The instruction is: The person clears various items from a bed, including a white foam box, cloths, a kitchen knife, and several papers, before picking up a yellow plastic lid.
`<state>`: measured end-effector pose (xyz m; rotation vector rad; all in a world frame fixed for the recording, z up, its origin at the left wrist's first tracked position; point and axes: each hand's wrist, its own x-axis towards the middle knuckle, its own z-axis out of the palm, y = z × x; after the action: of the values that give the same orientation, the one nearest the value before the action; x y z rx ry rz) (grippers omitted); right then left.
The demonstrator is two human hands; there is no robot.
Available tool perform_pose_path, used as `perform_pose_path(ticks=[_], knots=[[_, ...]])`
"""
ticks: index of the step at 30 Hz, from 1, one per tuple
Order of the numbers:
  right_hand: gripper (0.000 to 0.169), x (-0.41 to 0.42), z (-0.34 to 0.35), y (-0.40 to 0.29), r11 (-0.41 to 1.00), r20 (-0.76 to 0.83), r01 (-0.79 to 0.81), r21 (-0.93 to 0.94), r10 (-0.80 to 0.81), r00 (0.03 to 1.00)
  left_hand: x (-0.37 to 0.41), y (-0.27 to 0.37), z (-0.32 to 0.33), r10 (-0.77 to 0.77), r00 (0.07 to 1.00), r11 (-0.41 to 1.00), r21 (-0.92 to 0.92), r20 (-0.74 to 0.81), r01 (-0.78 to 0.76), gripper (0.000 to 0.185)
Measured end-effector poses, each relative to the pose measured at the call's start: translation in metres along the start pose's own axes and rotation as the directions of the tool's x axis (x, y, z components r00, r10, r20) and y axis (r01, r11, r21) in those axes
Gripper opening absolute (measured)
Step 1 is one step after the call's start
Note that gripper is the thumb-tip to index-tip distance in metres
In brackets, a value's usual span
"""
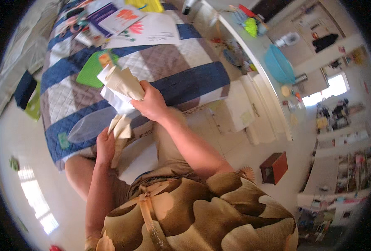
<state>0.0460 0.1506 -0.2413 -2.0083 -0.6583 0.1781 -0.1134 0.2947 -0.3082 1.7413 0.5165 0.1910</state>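
Observation:
My right hand is closed round a bundle of cream and white paper or cloth sheets, raised over the bed. Lower and to its left, my left hand grips a crumpled cream piece of similar look, whose tail hangs down past the wrist. I cannot tell whether it is cloth or paper. Just beyond the bundle, a green woven mat lies on the striped quilt. A grey translucent oval piece rests near the quilt's close edge.
Painted sheets, a purple booklet and scissors lie at the bed's far end. On the right, a long counter carries a blue basin. A reddish-brown box stands on the floor at the right.

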Motion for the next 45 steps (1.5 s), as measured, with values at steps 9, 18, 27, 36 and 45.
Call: perform_pose_path(ticks=[9,18,27,36,45], knots=[[0.063,-0.018,-0.051,0.068,0.728,-0.181,0.000,-0.686,-0.170,0.969,0.011,-0.007,0.019,0.053,0.997,0.949,0.309,0.048,-0.065,0.022],[0.076,-0.027,-0.070,0.078,0.890,-0.039,0.064,-0.452,-0.092,0.995,0.018,-0.032,0.016,0.123,0.992,0.930,0.351,-0.010,-0.112,0.024],[0.072,-0.049,-0.106,0.151,0.958,-0.500,0.037,0.286,0.116,0.858,0.017,-0.043,0.015,0.024,0.999,0.977,0.210,0.036,-0.031,0.023],[0.062,-0.142,-0.282,0.217,0.733,-0.680,-0.079,0.675,0.660,0.319,0.007,-0.020,0.026,-0.038,0.999,0.972,0.232,-0.020,0.042,0.026],[0.053,-0.155,-0.396,0.267,0.735,-0.732,0.029,0.678,0.671,0.121,0.002,-0.053,0.029,-0.120,0.982,0.989,0.070,-0.147,0.131,0.024]])
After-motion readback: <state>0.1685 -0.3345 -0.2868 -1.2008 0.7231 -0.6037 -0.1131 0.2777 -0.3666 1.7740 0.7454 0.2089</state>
